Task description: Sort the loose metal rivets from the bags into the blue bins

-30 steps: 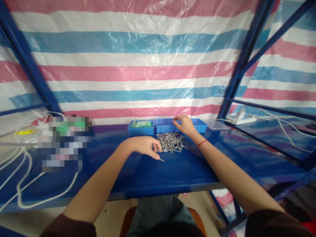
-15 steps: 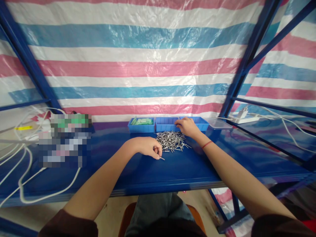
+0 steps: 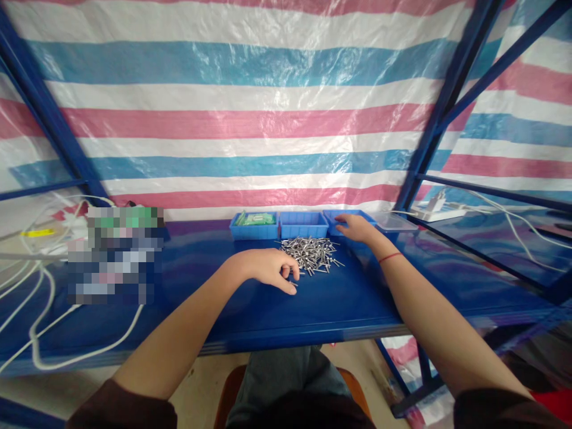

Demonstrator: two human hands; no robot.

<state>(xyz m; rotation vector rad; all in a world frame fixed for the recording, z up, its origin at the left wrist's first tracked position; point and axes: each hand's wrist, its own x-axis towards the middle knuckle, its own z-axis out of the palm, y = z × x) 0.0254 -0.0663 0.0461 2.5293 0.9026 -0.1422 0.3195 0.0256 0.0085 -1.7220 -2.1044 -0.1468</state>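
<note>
So the metal pins point(image 3: 313, 255) are lying in a pile on the blue surface point(image 3: 263, 319). Left hand point(image 3: 270, 266) is curling beside them, one pin showing by its fingers; can't tell if that grip's holding it. Right hand point(image 3: 357, 228) is hovering at the right-hand bin point(image 3: 328, 221), grip parted, nothing showing in it. They're looking light, stiff, slick, so I'm guessing mid-shank pinching.

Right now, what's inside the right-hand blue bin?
Some blue inner wall shows in the right bin; the right hand covers much of it, so I can't see beneath.
</note>
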